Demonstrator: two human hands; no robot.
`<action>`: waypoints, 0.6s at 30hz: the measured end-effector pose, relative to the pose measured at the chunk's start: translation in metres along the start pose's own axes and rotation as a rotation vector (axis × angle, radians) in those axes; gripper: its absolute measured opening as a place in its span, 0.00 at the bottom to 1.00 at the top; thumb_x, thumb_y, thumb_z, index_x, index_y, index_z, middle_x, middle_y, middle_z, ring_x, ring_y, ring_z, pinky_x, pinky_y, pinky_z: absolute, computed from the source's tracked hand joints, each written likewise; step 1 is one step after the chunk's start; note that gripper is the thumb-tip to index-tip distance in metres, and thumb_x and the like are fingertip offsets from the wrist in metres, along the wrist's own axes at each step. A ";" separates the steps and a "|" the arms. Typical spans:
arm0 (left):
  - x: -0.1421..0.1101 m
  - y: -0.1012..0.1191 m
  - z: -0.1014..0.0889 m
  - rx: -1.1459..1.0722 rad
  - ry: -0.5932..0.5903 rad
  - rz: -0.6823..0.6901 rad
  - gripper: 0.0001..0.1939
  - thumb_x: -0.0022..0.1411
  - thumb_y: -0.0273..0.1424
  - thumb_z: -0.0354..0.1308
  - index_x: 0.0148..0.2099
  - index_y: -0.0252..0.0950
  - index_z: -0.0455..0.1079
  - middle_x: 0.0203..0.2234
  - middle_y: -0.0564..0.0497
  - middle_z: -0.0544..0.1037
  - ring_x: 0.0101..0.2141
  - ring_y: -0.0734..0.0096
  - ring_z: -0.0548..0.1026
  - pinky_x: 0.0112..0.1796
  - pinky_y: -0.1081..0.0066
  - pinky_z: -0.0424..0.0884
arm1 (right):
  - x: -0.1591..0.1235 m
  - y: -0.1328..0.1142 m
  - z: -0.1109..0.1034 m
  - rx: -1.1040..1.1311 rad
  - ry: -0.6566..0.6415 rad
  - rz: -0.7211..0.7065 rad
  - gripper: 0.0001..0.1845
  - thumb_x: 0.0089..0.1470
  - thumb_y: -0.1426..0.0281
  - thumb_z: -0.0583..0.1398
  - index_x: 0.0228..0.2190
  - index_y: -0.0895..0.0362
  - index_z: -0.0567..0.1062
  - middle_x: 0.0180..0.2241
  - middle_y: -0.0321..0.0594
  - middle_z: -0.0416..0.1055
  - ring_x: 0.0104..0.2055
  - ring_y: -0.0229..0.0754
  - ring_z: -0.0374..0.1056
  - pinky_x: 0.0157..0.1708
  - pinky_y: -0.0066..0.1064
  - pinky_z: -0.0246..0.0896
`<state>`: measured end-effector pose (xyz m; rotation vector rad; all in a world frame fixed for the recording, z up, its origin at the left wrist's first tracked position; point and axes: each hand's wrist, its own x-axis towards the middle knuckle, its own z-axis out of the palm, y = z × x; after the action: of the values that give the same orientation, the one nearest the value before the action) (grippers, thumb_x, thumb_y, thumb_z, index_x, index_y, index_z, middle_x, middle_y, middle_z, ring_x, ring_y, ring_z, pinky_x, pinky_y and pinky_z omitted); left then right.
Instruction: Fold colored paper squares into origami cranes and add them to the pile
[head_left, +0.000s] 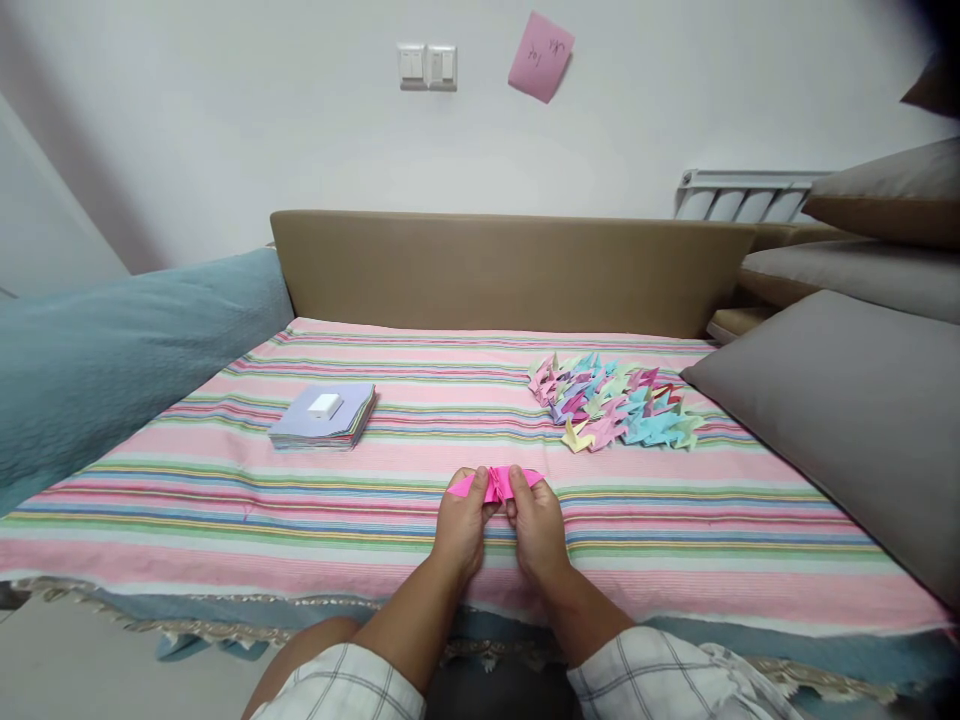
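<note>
A bright pink folded-paper crane [498, 485] is stretched between my two hands, just above the striped cloth. My left hand [460, 520] pinches one side of it, thumb on top. On the other side my right hand [538, 520] grips the paper the same way. Its wing-like points stick out past both thumbs, and creased folds show in the middle. Fingers beneath the paper are mostly hidden. Beyond my right hand lies a cluster of folded paper cranes [600, 405] in pink, blue, green, purple and yellow.
To the left sits a stack of coloured paper sheets [296, 425] with a small white block [325, 406] on top. The striped cloth [225, 500] covers the seat. Grey cushions [840, 420] stand at the right, a blue-covered armrest [135, 350] at the left, a brown backrest [487, 270] behind.
</note>
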<state>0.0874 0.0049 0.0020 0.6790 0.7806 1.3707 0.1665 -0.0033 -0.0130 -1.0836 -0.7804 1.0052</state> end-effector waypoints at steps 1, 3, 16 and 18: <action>0.000 0.000 -0.001 0.010 0.014 0.006 0.20 0.46 0.42 0.66 0.27 0.33 0.62 0.19 0.58 0.68 0.22 0.80 0.68 0.26 0.77 0.68 | 0.000 0.001 0.000 0.016 0.000 0.003 0.21 0.47 0.51 0.59 0.21 0.56 0.64 0.13 0.26 0.55 0.17 0.31 0.49 0.16 0.25 0.44; 0.001 0.000 -0.001 0.024 0.024 0.012 0.20 0.45 0.43 0.66 0.26 0.34 0.62 0.18 0.58 0.67 0.21 0.80 0.67 0.25 0.77 0.67 | -0.001 0.002 0.001 0.061 -0.013 0.009 0.21 0.48 0.52 0.59 0.21 0.56 0.64 0.14 0.26 0.55 0.17 0.31 0.48 0.16 0.24 0.45; 0.000 0.003 -0.003 -0.023 -0.083 -0.039 0.19 0.51 0.44 0.61 0.29 0.30 0.68 0.19 0.50 0.73 0.23 0.71 0.73 0.27 0.71 0.71 | 0.000 0.006 0.004 0.247 -0.015 0.109 0.19 0.45 0.54 0.62 0.23 0.57 0.66 0.12 0.25 0.54 0.14 0.28 0.47 0.14 0.21 0.41; 0.000 0.004 -0.003 -0.028 -0.108 -0.049 0.20 0.51 0.45 0.61 0.29 0.30 0.68 0.18 0.50 0.72 0.22 0.72 0.73 0.26 0.71 0.71 | 0.001 0.007 0.003 0.237 -0.009 0.116 0.20 0.44 0.54 0.62 0.23 0.58 0.67 0.12 0.26 0.57 0.14 0.29 0.50 0.14 0.21 0.44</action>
<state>0.0830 0.0053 0.0032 0.7019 0.6867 1.2871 0.1623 -0.0004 -0.0182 -0.9277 -0.5933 1.1697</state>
